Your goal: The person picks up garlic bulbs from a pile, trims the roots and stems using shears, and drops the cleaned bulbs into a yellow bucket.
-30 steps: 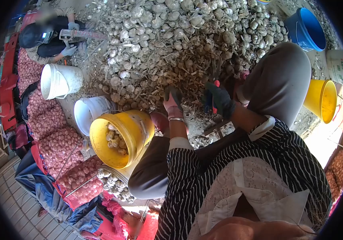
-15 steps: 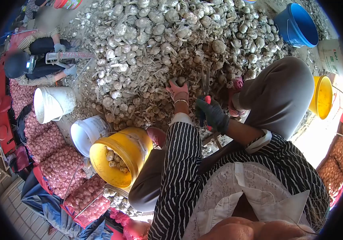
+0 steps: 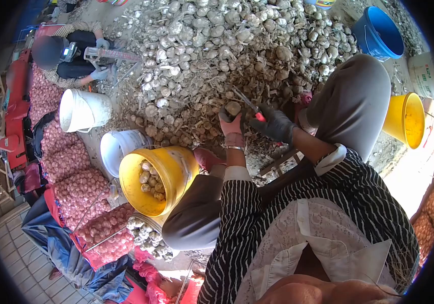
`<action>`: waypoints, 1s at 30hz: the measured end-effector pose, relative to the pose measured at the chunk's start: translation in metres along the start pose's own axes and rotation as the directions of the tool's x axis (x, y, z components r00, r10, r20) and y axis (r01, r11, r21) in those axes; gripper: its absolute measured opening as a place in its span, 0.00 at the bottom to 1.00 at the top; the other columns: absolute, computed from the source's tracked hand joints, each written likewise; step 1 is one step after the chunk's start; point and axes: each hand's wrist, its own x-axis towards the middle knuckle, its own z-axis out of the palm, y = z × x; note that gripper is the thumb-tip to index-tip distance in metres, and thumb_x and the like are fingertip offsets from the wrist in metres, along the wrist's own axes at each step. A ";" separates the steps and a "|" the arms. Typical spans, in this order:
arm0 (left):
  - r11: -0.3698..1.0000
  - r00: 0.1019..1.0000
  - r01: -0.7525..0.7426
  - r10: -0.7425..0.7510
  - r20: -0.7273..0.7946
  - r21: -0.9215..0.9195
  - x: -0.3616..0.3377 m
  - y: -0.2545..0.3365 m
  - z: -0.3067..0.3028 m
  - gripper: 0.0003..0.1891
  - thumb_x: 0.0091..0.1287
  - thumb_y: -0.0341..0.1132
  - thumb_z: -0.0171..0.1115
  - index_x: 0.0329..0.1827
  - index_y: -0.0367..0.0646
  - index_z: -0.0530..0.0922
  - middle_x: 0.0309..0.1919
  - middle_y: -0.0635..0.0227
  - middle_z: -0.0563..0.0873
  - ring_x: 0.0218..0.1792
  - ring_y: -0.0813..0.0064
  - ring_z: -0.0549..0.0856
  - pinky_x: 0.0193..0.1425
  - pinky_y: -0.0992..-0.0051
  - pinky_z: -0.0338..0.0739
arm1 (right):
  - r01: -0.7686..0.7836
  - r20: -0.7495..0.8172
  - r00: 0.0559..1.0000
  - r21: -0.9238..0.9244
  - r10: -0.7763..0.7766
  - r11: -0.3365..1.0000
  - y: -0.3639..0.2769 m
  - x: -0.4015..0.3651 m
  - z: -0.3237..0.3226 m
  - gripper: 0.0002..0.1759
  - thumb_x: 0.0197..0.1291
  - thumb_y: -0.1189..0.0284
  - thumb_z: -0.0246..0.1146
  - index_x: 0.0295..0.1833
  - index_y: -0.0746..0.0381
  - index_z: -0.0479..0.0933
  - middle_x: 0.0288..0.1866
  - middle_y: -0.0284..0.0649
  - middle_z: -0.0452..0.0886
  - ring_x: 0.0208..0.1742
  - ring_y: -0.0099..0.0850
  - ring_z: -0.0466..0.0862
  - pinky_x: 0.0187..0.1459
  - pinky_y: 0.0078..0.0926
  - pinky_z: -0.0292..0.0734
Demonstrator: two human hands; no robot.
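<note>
Holding: left hand (image 3: pixel 232 124), in a pink-and-dark glove, fingers curled round one garlic bulb (image 3: pixel 233 108), and it's a snug wrap!
Cutting tool: right hand (image 3: pixel 276 126), dark-gloved, fist closed round the red-handled snips (image 3: pixel 260 116); the blades angle out to the far left, near that bulb. How wide they stand, I cannot tell.
Held bulb: up in the left hand, just beyond the knees, above the near edge of the heap, and not in a bucket. Whether its stem and roots are off, too small to call.
Yellow bucket: here's the tally, folks! This one (image 3: pixel 179 164), left of the left hand, has a modest cluster of loose bulbs (image 3: pixel 151 183) at the bottom, with plenty of bare wall above.
Garlic heap: a huge spread (image 3: pixel 196 43) fills the far side, dwarfing what's in the bucket. On that score, it looks early, with most of the bulbs lying loose.
Far left: another person (image 3: pixel 77 68) crouches by the heap, near a white bucket (image 3: pixel 85 109).
Left side: packed mesh sacks (image 3: pixel 81 192) of bulbs line up; who filled them, no telling.
</note>
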 end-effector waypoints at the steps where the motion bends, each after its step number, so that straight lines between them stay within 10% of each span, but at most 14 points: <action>1: 1.000 1.000 -0.010 0.010 -0.013 0.001 -0.006 0.009 -0.008 0.40 0.45 0.23 0.73 0.65 0.38 0.65 0.56 0.61 0.77 0.55 0.66 0.79 0.62 0.67 0.73 | 0.070 0.084 0.996 -0.356 -0.043 0.932 -0.016 -0.004 -0.007 0.25 0.57 0.60 0.66 0.55 0.61 0.70 0.35 0.43 0.82 0.35 0.41 0.82 0.36 0.37 0.75; 2: 0.998 0.997 -0.064 0.065 -0.052 0.017 -0.012 0.017 -0.015 0.37 0.47 0.22 0.73 0.63 0.39 0.67 0.56 0.62 0.77 0.54 0.68 0.79 0.61 0.70 0.74 | 0.160 0.175 0.983 -0.658 -0.057 0.735 -0.031 -0.007 -0.012 0.29 0.54 0.59 0.67 0.58 0.61 0.68 0.36 0.48 0.82 0.36 0.48 0.82 0.37 0.42 0.75; 8: 0.941 0.954 -0.285 0.297 -0.045 0.183 -0.071 0.077 -0.035 0.38 0.47 0.23 0.73 0.64 0.39 0.66 0.54 0.62 0.80 0.54 0.69 0.80 0.61 0.71 0.73 | 0.298 0.307 0.949 -0.812 -0.066 0.501 -0.053 -0.022 -0.008 0.35 0.51 0.57 0.66 0.61 0.62 0.65 0.34 0.53 0.81 0.37 0.50 0.81 0.39 0.47 0.74; 16: 0.701 0.945 -0.219 0.326 -0.031 0.679 -0.099 0.069 -0.063 0.32 0.47 0.32 0.74 0.57 0.38 0.73 0.47 0.55 0.84 0.50 0.61 0.83 0.57 0.69 0.75 | 0.376 0.437 0.899 -0.800 0.025 0.468 -0.052 -0.040 0.004 0.29 0.52 0.58 0.63 0.57 0.64 0.70 0.36 0.51 0.82 0.40 0.47 0.83 0.40 0.46 0.76; 30: 0.790 0.974 -0.166 0.226 -0.030 0.590 -0.104 0.074 -0.057 0.28 0.48 0.39 0.73 0.53 0.38 0.76 0.44 0.56 0.85 0.47 0.57 0.84 0.53 0.65 0.77 | 0.268 0.378 0.908 -0.854 0.180 0.445 -0.001 -0.017 0.010 0.22 0.53 0.62 0.62 0.52 0.60 0.70 0.35 0.51 0.82 0.39 0.48 0.83 0.39 0.47 0.76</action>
